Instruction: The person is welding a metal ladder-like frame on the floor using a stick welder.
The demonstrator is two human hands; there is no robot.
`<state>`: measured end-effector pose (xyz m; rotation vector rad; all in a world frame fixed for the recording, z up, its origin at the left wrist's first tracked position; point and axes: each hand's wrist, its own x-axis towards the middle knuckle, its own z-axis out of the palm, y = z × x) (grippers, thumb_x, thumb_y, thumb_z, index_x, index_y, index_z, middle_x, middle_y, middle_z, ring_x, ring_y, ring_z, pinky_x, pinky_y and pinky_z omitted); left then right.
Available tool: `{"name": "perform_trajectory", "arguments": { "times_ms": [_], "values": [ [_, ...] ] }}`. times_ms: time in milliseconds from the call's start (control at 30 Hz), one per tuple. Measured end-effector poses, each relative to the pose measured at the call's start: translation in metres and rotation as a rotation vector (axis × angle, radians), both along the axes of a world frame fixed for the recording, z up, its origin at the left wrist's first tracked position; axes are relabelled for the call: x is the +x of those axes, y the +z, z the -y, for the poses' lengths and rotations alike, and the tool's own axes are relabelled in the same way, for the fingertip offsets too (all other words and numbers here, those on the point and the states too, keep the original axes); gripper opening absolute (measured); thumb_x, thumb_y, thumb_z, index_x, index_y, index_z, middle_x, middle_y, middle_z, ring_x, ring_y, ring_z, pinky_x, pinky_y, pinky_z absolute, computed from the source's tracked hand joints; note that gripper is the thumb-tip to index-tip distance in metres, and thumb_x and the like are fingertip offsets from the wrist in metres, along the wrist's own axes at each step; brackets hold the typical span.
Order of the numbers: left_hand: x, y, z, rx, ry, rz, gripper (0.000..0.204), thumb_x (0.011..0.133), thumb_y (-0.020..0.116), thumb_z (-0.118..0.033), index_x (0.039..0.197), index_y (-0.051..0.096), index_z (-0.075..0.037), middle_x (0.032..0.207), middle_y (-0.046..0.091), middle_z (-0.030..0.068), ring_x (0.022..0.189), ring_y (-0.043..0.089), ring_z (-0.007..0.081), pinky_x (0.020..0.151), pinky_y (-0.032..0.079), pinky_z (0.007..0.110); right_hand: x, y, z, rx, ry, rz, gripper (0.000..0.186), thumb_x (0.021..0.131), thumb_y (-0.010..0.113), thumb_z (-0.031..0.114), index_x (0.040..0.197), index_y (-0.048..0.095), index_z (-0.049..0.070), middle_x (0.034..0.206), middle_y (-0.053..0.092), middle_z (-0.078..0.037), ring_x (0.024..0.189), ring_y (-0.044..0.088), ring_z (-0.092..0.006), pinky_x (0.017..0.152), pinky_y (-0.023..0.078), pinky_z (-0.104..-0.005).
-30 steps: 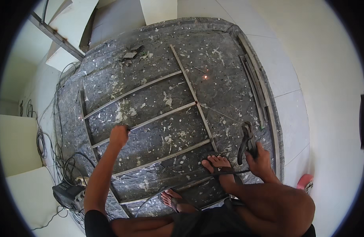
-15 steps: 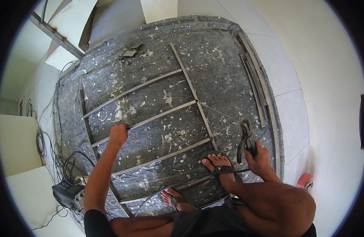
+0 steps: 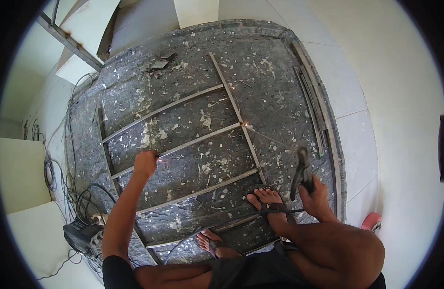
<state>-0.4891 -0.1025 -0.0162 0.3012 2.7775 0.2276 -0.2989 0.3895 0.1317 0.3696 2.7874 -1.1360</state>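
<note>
- Squatting on a grey, paint-spattered floor mat (image 3: 193,96), the person works on a frame of thin grey metal bars (image 3: 183,144) that lies flat across the middle of the picture.
- The left hand (image 3: 146,164) is at the centre left, closed into a fist with the fingers (image 3: 151,155) pinched on a small thin piece whose tip meets one cross bar; what the piece is I cannot tell.
- The right hand (image 3: 316,197) is at the lower right, its fingers wrapped tightly around a dark welding electrode holder (image 3: 301,171), held clear above the mat and apart from the frame.
- Two small bright sparks lie on the frame near the long bar at the centre.
- Both feet in sandals (image 3: 268,200) rest on the lower bars.
- A dark welding machine (image 3: 82,236) with cables stands at the lower left.
- I judge the step as setting a joint between welds; the next move calls for bringing the holder carefully onto the bar.
</note>
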Motion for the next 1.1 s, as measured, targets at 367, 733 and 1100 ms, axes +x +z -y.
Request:
{"name": "perform_trajectory", "arguments": {
  "times_ms": [367,733,1100],
  "values": [
    [0.001,0.001,0.001,0.027,0.008,0.003,0.012,0.080,0.067,-0.017,0.088,0.070,-0.010,0.083,0.068,0.0182,0.079,0.065,0.0377,0.074,0.052,0.047,-0.017,0.031,-0.008,0.393,0.278,0.139,0.030,0.089,0.060,0.028,0.107,0.057,0.004,0.089,0.067,-0.017,0.061,0.063,-0.0330,0.055,0.051,-0.0469],
    [0.001,-0.002,0.002,0.024,0.025,0.015,0.012,0.081,0.068,-0.018,0.088,0.070,-0.009,0.082,0.067,0.0187,0.079,0.065,0.0385,0.073,0.052,0.048,0.012,0.047,-0.019,0.090,0.013,0.233,0.023,0.082,0.065,0.014,0.091,0.051,-0.001,0.065,0.057,-0.023,0.065,0.059,-0.0456,0.056,0.044,-0.0467],
    [0.002,-0.001,0.004,0.013,0.016,0.001,0.014,0.079,0.069,-0.018,0.090,0.072,-0.010,0.084,0.068,0.0167,0.082,0.065,0.0374,0.077,0.051,0.047,-0.079,0.101,-0.029,0.139,-0.031,-0.003,0.015,0.087,0.058,0.012,0.091,0.051,-0.002,0.062,0.056,-0.012,0.047,0.051,-0.0195,0.046,0.040,-0.0347]
  ]
}}
